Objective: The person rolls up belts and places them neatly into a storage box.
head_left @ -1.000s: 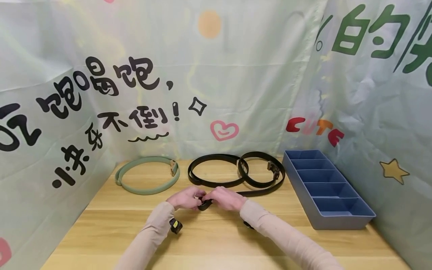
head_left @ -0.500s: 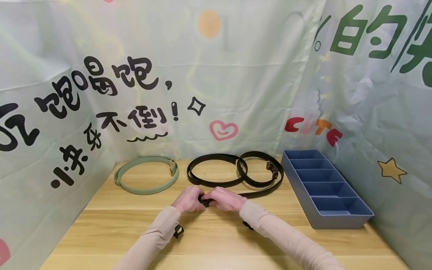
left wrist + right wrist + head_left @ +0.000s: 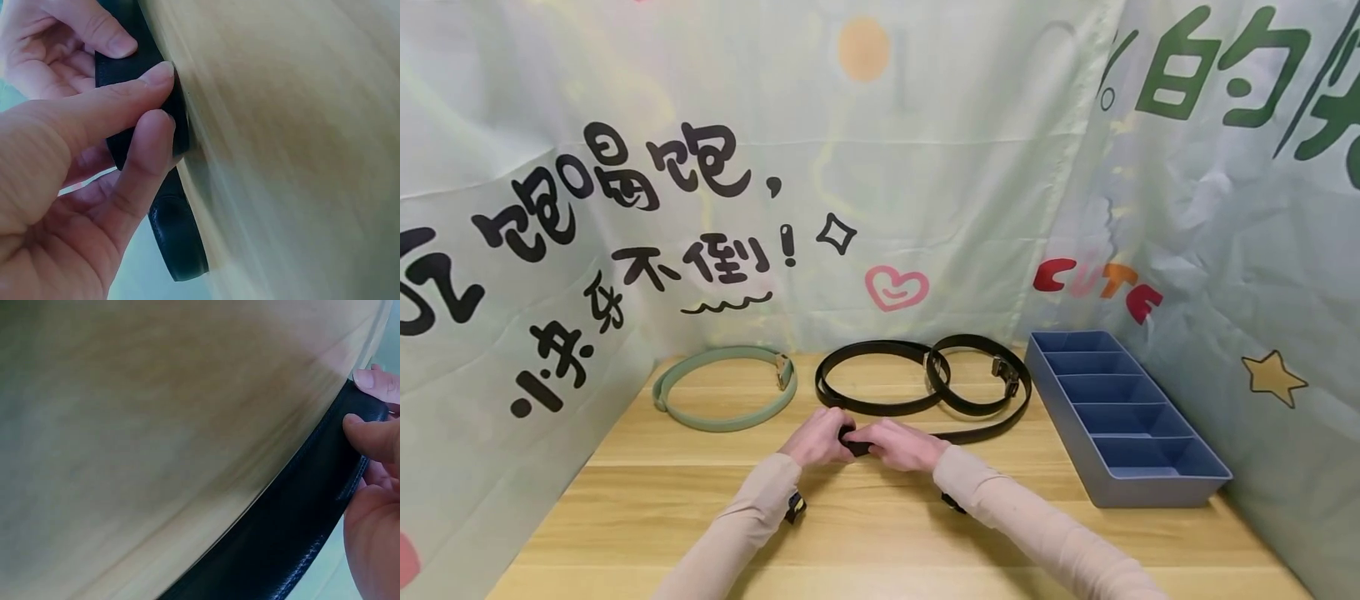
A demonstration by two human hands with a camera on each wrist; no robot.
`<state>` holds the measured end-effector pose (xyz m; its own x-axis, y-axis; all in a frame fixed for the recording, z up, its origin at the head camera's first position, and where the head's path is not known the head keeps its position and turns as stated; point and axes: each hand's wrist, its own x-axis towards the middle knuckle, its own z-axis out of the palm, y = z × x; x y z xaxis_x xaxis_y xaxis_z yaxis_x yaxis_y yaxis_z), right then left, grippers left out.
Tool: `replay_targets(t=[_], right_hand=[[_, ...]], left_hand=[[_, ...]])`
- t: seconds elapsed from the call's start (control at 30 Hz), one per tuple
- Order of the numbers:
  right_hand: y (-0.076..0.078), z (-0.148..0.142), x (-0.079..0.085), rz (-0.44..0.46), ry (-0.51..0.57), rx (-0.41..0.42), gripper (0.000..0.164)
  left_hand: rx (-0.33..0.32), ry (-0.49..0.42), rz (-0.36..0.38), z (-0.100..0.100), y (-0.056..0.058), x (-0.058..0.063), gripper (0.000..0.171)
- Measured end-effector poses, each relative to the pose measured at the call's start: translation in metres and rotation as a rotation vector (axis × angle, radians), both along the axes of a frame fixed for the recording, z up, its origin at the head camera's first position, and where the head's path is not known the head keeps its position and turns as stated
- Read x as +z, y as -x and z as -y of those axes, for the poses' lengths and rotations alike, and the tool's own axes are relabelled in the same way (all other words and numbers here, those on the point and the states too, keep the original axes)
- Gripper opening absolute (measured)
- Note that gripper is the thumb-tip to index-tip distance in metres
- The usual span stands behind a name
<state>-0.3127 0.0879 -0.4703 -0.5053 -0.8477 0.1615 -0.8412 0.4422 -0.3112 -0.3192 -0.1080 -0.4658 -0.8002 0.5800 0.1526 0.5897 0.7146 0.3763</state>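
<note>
Both hands are at a long black leather belt (image 3: pixel 973 434) near the middle of the table. My left hand (image 3: pixel 817 437) pinches its end section between thumb and fingers; the left wrist view shows the dark strap (image 3: pixel 147 69) there. Close beside it, my right hand (image 3: pixel 904 444) pinches the same belt, whose smooth face (image 3: pixel 275 531) fills the lower part of the right wrist view. From the right hand the belt runs rightward and curves into a loop with a metal buckle (image 3: pixel 1006 375). This loop overlaps a second coiled black belt (image 3: pixel 883 408) behind the hands.
A coiled light green belt (image 3: pixel 730 425) with a gold-toned buckle lies at the left back. On the right stands a blue-grey box (image 3: pixel 1157 493) with several compartments. Printed fabric (image 3: pixel 970 208) hangs behind and at both sides of the wooden table (image 3: pixel 865 533).
My left hand has shifted slightly right and closer round the belt's end, which now shows less of its curl. The right hand stays nearly still on the belt; the other belts have not moved.
</note>
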Motion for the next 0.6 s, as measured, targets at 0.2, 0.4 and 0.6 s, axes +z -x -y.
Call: replay_targets(t=[0.2,0.4,0.6], right_hand=[[-0.0006,-0.004,0.0008,-0.017,-0.013,0.014,0.065],[-0.0043,-0.0037,0.0012,-0.045,-0.024,0.059,0.075],[-0.003,-0.0018,0.0025,-0.032,0.012,0.037,0.071]], left_hand=[[0.018,-0.031,-0.024,-0.0015,-0.0009,-0.0003,0.022],[0.056,-0.035,-0.012,-0.0031,-0.0039,-0.003,0.025],[0.097,-0.045,-0.031,-0.0067,-0.0042,-0.001,0.026]])
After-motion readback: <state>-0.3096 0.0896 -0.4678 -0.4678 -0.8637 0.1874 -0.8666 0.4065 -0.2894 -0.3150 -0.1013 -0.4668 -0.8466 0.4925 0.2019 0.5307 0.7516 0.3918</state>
